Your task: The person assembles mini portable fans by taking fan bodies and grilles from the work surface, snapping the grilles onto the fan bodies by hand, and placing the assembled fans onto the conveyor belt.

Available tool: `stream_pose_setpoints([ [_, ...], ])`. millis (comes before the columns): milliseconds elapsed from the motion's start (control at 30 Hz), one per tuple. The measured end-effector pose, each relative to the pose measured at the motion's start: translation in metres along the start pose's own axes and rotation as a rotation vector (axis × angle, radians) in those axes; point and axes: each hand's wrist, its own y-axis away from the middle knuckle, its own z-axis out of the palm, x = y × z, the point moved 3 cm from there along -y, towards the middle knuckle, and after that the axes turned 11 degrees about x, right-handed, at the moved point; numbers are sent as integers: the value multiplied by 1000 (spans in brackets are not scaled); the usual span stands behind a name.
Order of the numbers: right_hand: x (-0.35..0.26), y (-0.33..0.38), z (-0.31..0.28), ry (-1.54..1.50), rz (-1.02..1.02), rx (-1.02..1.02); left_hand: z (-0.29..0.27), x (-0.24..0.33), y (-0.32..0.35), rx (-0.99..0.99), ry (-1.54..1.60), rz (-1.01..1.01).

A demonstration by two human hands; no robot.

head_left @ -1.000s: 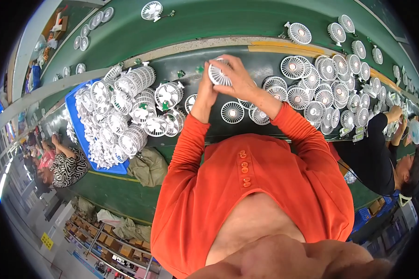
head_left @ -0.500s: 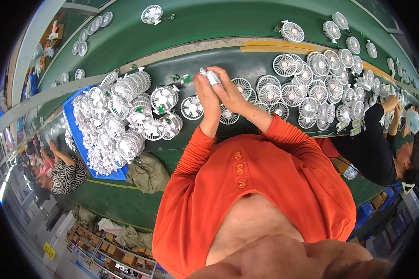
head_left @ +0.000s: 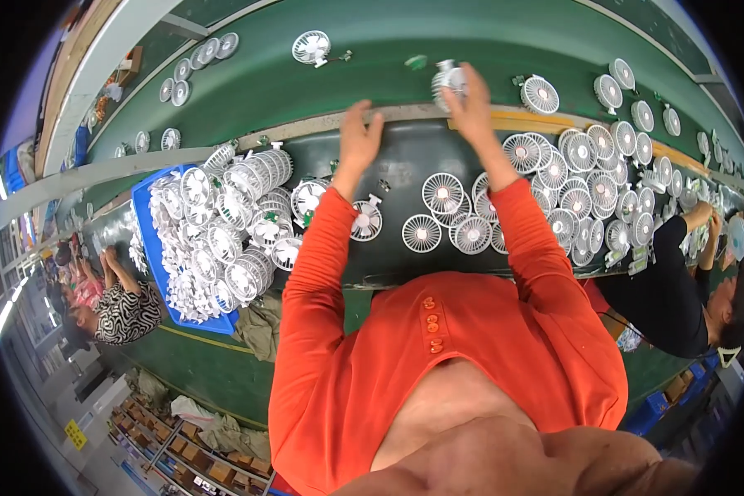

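Note:
My right hand reaches out over the green belt, its fingers closed on a small white fan turned on edge. A small green circuit board, smeared by motion, is in the air or on the belt beside that fan; I cannot tell which. Over the near edge of the belt, my left hand is open and holds nothing, its thumb apart from the fingers. Below it on the dark worktop lies a white fan with bare blades. Several round white grilles lie near my right forearm.
To the left, a blue tray is heaped with white blades, with fans stacked around it. More grilles cover the worktop at right. Further fans sit on the belt. A person in black works at far right, another at far left.
My hands have come apart. The right hand has carried the fan forward and right onto the belt area; the left has moved slightly left and opened. The whole view has shifted a little.

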Motion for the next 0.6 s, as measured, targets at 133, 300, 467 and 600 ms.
stream_pose_setpoints([
  [133, -10, 16, -38, 283, -245, -209, -27, -32, -75, 119, -80, 17],
  [300, -54, 115, -47, 147, -221, -834, -13, -53, -159, 9, -461, 155],
  [467, -50, 128, -41, 180, -158, -898, 20, -90, -198, -230, -990, 356],
  [600, -23, 123, -27, 42, -14, -820, 18, -107, -203, -252, -1017, 329],
])
